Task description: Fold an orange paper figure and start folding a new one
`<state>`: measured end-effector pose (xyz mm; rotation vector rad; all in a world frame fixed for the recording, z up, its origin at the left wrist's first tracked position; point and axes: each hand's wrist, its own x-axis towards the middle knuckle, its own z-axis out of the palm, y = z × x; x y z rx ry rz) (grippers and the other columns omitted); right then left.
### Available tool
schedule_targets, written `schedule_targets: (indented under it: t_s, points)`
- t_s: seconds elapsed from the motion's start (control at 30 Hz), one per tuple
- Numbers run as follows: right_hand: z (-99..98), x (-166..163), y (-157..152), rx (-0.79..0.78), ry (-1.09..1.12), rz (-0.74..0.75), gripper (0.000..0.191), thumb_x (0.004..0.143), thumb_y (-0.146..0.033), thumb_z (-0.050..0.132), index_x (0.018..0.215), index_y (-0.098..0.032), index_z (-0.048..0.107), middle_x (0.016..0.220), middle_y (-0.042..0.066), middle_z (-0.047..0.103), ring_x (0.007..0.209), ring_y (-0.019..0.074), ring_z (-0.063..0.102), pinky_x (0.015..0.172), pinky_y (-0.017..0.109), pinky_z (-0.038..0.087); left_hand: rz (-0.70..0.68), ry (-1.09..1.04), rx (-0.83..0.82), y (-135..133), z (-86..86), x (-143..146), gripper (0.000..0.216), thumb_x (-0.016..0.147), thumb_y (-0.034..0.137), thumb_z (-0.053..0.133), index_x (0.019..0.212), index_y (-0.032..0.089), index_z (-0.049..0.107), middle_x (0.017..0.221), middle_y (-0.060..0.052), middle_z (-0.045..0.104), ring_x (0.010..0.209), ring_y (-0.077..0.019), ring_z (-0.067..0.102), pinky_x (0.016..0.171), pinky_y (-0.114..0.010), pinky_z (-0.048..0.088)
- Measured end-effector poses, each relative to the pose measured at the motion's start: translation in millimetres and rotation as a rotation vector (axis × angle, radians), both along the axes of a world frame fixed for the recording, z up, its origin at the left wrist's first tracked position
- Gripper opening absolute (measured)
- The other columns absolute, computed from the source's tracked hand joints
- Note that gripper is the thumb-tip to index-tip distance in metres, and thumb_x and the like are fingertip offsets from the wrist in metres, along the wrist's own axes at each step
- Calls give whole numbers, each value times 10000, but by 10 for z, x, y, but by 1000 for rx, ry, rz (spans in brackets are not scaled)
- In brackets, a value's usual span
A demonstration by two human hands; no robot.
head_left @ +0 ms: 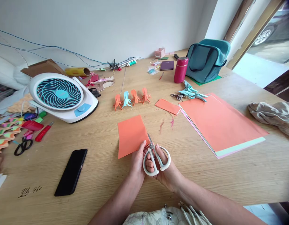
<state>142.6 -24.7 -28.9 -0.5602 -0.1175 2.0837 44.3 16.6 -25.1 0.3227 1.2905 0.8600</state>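
My left hand [137, 161] pinches the near right corner of an orange paper sheet [131, 136] lying on the wooden table [99, 175]. My right hand [164, 170] has its fingers through the white handles of a pair of scissors [155, 157]. The scissor blades point away from me and meet the sheet's right edge. Beyond the sheet stands a row of small folded paper figures [132, 98], orange ones and one light blue.
A black phone [71, 172] lies at the near left. A white and teal fan [62, 97] sits at the left. A stack of orange paper [220, 123] lies at the right, with a smaller orange piece [168, 106], a red bottle [181, 69], a teal bag [206, 59] and crumpled cloth [273, 115].
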Motion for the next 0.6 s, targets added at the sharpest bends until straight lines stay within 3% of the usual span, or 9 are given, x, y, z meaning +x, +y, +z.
schedule_targets:
  t_s: [0.27,0.6]
  points:
    - [-12,1,6,-14,-7,12,503,873,-629,612,809,-133,661,615,-5,582,532,84,516,508,182,375,30,26,-121,-21,75,41,488,772,505,709,478,190,482,338,46,435,213,-77,347,235,-219,273]
    - [46,-1,-3,-44,8,13,489,856,-605,652,793,-119,656,594,-8,569,515,76,515,512,173,388,6,3,-48,-34,-36,-23,468,719,544,752,523,198,504,353,43,468,282,-85,425,304,-209,360]
